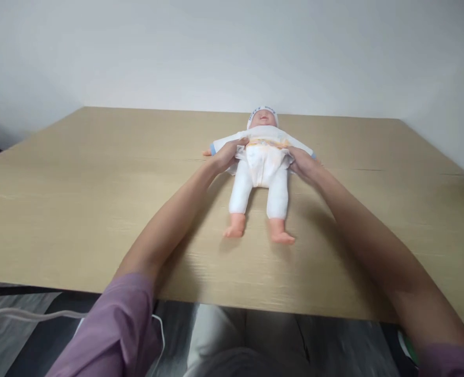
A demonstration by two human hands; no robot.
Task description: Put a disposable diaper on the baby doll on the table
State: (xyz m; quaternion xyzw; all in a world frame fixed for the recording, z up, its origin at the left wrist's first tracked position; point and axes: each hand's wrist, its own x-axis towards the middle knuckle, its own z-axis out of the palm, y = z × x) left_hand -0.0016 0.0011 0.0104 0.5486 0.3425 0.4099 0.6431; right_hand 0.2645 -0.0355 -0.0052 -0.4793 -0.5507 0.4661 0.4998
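Doll [278,196] lay lengthwise, feet toward you, between your left hand [228,153] and right hand [303,161], equally near, each pinching one side of its diaper [261,161].

Soft, even light washed the pale wall [232,57], greying at the lower left, while the table [78,209] caught faint streaks of sheen! Broad, fuzzy shadows spread inward from both forearms [177,214], smaller ones hugging the doll [278,191] at its feet. Below, the floor [20,335] sat in gloom. Detail went soft on left hand [229,153] and right hand [301,159]; the wide lens stretched the near corners.
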